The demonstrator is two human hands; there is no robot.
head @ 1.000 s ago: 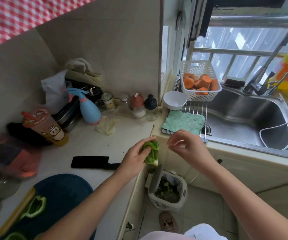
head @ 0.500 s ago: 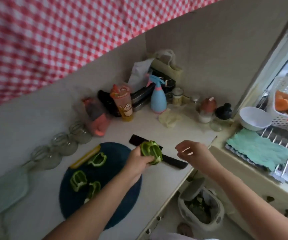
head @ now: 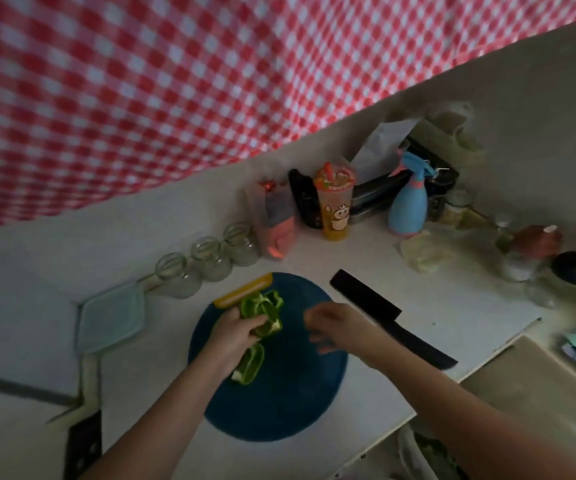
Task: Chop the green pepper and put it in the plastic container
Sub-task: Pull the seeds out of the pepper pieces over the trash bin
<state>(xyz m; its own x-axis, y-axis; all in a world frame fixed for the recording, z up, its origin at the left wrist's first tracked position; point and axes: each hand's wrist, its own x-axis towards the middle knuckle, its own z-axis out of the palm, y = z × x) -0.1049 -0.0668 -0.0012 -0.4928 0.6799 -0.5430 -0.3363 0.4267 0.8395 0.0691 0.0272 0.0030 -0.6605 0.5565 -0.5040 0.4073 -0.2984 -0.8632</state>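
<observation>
left grip (head: 241,329) clasps the green pepper piece (head: 262,311) above the cutting board (head: 279,403). right grip (head: 328,323) loose, empty; knife (head: 383,306) just right of it. advised: seat pepper flat before cutting.

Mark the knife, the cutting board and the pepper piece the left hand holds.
knife (head: 366,294), head view, middle of the black blade.
cutting board (head: 279,396), head view, bare blue surface near its centre.
pepper piece (head: 264,306), head view, green flesh at its upper part.

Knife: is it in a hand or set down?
Set down: the knife lies flat on the counter beside the blue board.
</observation>
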